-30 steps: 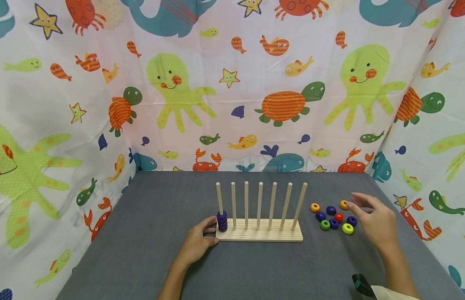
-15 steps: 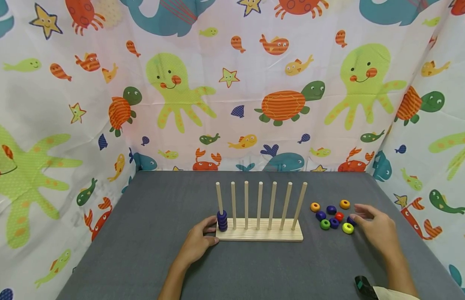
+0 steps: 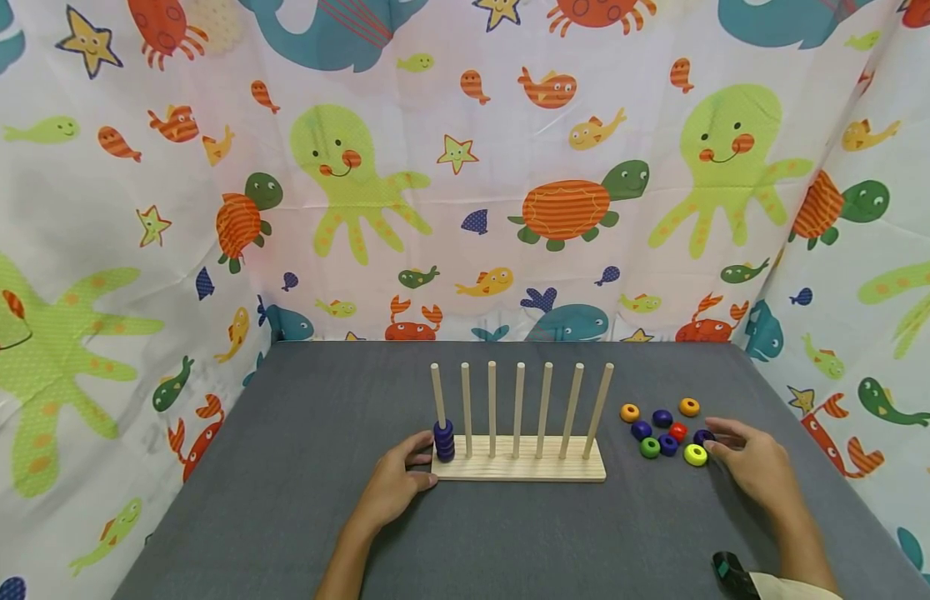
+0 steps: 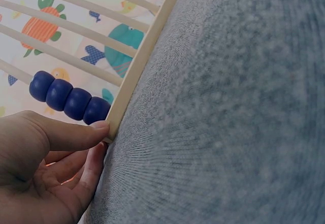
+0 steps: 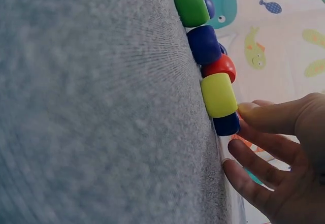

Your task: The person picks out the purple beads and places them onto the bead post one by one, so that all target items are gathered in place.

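A wooden peg stand (image 3: 521,470) with several upright pegs stands mid-table. Several dark blue beads (image 3: 444,442) are stacked on its leftmost peg. My left hand (image 3: 393,483) grips the left end of the base; in the left wrist view the thumb (image 4: 96,132) presses on the base's edge, close under the stacked beads. On the right, my right hand (image 3: 753,462) has its thumb and index finger at a loose blue bead (image 5: 227,125), beside the yellow-green bead (image 3: 695,454). The other fingers (image 5: 249,183) are spread apart, and part of that blue bead is hidden.
Loose beads lie grouped right of the stand: orange beads (image 3: 689,407) at the back, a red bead (image 3: 678,432), a green bead (image 3: 649,447) and several blue beads (image 3: 662,418). A patterned sea-animal curtain (image 3: 465,250) rises behind the grey table (image 3: 510,542).
My right hand has moved from the far right orange bead forward toward me, down to the blue bead beside the yellow-green one. My left hand has stayed on the stand.
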{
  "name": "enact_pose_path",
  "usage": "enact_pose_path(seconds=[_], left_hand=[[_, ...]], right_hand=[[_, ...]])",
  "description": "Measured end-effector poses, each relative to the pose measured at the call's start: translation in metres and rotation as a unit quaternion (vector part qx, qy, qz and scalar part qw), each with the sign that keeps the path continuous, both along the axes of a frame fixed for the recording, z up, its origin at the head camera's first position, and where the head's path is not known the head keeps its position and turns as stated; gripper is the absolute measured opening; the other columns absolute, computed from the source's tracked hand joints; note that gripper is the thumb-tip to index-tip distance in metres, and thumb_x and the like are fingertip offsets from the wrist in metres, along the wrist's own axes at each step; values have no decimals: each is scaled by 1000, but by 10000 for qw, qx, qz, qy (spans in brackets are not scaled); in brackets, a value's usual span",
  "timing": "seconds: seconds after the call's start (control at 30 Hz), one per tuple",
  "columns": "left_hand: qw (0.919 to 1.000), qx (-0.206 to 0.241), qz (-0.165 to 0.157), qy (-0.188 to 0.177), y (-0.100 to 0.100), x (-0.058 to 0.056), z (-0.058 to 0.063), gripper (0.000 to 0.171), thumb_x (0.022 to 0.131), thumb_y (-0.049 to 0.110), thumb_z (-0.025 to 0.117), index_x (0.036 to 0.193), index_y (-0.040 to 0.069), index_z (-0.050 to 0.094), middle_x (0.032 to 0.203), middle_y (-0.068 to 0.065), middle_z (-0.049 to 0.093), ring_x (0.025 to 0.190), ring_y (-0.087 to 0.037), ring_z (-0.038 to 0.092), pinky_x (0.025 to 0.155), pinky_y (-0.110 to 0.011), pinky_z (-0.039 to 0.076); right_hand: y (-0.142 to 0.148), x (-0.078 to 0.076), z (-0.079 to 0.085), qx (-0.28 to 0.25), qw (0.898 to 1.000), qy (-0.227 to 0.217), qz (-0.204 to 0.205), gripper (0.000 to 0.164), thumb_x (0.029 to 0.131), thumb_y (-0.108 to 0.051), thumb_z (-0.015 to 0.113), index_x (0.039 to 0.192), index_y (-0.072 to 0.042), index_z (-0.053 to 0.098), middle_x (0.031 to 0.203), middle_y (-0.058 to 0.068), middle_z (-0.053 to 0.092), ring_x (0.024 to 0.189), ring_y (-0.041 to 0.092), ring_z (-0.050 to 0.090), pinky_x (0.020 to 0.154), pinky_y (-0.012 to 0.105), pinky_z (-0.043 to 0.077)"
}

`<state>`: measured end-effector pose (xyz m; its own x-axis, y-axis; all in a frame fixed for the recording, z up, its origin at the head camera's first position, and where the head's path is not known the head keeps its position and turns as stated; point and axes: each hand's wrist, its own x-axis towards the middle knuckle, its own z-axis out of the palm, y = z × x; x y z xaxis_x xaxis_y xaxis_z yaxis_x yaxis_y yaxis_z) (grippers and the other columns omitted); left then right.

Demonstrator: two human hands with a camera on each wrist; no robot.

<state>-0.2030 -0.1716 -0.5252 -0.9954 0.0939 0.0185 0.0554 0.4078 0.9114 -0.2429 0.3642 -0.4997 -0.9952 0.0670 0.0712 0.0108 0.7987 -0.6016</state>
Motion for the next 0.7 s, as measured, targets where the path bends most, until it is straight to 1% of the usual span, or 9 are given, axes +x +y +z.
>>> enact_pose_path(seconds=[0.13, 0.3, 0.5, 0.7], left_hand=[[10000, -11, 1, 6, 0, 0, 0, 67, 89, -5, 75, 152, 3, 54, 153, -20, 57, 130, -36, 64, 99, -46, 60], [10000, -39, 2, 18, 0, 0, 0, 67, 89, -5, 75, 152, 2, 54, 153, -20, 57, 130, -37, 64, 99, -46, 60], [10000, -33, 29, 0, 0, 0, 0, 67, 89, -4, 75, 152, 3, 54, 153, -19, 58, 130, -36, 64, 99, -47, 59], [10000, -12, 21, -1, 0, 0, 1, 67, 89, -5, 75, 152, 2, 54, 152, -20, 58, 129, -37, 64, 99, -47, 60]], right_hand=[[2, -1, -1, 58, 9999, -33, 95, 41, 102, -11, 65, 140, 4, 63, 129, 35, 67, 121, 59, 57, 92, 74, 44], [2, -3, -2, 74, 9999, -41, 68, 40, 100, -9, 67, 138, 5, 64, 125, 36, 68, 120, 60, 58, 91, 74, 44], [2, -3, -4, 131, 9998, 129, 102, 38, 97, -6, 70, 133, 7, 66, 119, 34, 71, 113, 56, 63, 88, 70, 47], [3, -4, -4, 118, 9998, 29, 134, 41, 97, -9, 72, 134, 8, 66, 120, 34, 71, 117, 57, 62, 91, 72, 45]])
